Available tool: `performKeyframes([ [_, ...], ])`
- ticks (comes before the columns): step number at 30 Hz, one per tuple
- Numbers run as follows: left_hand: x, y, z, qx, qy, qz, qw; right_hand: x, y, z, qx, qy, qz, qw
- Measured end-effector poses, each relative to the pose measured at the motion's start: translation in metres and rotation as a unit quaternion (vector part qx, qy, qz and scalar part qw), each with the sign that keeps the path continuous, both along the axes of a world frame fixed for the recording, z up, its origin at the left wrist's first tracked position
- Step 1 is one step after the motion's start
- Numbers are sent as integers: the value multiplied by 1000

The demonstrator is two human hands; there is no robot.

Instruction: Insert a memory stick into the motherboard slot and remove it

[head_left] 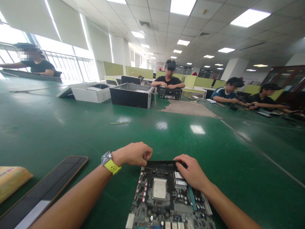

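Note:
A motherboard (166, 203) lies on the green table in front of me, with a square metal-topped processor (159, 188) in its socket. Dark memory slots (160, 165) run along its far edge. My left hand (134, 153), with a yellow-strapped watch at the wrist, has thumb and curled fingers closed at the far left corner, by one end of the slots. At the other end, my right hand (194, 171) grips the far right corner with bent fingers, its palm over the board's right side. Whether a memory stick sits between the hands is unclear.
To my left lie a long dark flat device (51, 184) and a yellow packet (14, 181). A thin stick (120, 123) rests farther off. Beyond stand a black computer case (131, 97) and a white box (91, 93). Several people sit around the table, one handling another case (169, 93).

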State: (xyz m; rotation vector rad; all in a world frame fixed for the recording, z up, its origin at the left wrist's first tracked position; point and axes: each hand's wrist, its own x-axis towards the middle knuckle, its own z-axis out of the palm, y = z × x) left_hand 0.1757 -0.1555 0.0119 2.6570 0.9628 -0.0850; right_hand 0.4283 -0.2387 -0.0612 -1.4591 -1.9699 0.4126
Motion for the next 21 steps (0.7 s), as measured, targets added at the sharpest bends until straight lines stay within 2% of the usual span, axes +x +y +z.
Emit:
performKeyframes([
  [21, 0, 0, 1, 10, -13, -4, 1000, 1, 1, 0, 8, 14, 4, 1000],
])
